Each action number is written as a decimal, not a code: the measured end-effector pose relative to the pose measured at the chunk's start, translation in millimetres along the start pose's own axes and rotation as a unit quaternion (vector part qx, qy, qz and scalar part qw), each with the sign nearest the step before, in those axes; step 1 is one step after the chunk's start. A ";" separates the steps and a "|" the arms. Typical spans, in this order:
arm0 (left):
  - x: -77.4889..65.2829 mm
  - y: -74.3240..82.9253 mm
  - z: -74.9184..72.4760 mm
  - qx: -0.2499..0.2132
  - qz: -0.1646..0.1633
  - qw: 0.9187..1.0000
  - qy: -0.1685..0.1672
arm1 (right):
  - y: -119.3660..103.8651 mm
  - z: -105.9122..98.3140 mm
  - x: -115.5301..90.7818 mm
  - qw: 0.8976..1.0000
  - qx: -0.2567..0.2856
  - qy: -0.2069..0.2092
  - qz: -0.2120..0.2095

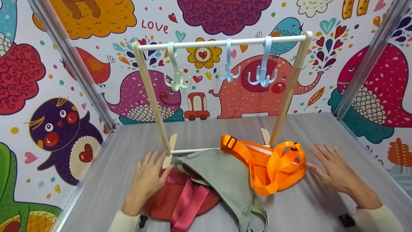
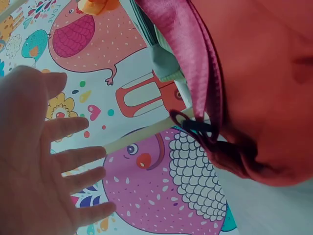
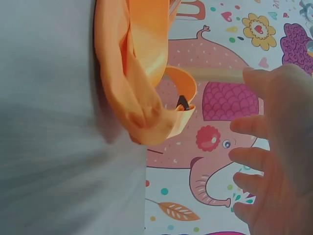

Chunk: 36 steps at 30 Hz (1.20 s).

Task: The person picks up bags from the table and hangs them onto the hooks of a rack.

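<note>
Three waist bags lie in a heap on the table: a red one (image 1: 161, 203) with a pink strap, a grey-green one (image 1: 219, 174) in the middle, partly over the red, and an orange one (image 1: 286, 174) on the right. My left hand (image 1: 148, 177) is held with fingers straight by the red bag's left side; in the left wrist view that bag (image 2: 264, 88) is apart from the fingers. Just right of the orange bag is my right hand (image 1: 334, 170), its fingers spread. The right wrist view shows the orange bag (image 3: 132, 73) with nothing in that hand.
Behind the bags stands a wooden rack with a white top bar (image 1: 206, 43). From it hang a pale green hook (image 1: 176, 74) and two light blue hooks, one (image 1: 229, 64) near the middle, one (image 1: 264, 67) farther right. Patterned walls with metal posts (image 1: 77, 64) enclose the table (image 1: 109, 180).
</note>
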<state>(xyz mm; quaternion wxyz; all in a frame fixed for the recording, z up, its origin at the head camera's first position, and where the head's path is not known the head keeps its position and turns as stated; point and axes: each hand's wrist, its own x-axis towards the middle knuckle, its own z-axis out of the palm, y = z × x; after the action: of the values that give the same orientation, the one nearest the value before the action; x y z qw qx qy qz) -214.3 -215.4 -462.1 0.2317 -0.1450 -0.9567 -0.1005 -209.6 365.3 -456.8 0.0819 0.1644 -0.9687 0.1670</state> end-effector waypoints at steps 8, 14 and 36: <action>2.7 9.2 1.6 -0.018 0.006 1.000 -0.006 | -11.3 -2.7 2.6 1.000 0.015 -0.020 0.012; 7.3 18.5 5.2 -0.034 0.014 0.999 -0.014 | -14.8 -1.8 3.5 1.000 0.008 -0.024 0.002; 14.9 49.4 11.0 -0.047 0.066 0.996 -0.025 | -41.2 13.6 10.8 0.998 0.001 -0.014 -0.053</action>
<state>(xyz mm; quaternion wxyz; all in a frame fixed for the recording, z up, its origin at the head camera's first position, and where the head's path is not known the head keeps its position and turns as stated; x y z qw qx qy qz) -215.5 -162.8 -458.4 0.2065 -0.2212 -0.9448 -0.1258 -206.8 320.7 -454.9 0.0768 0.2180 -0.9595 0.1608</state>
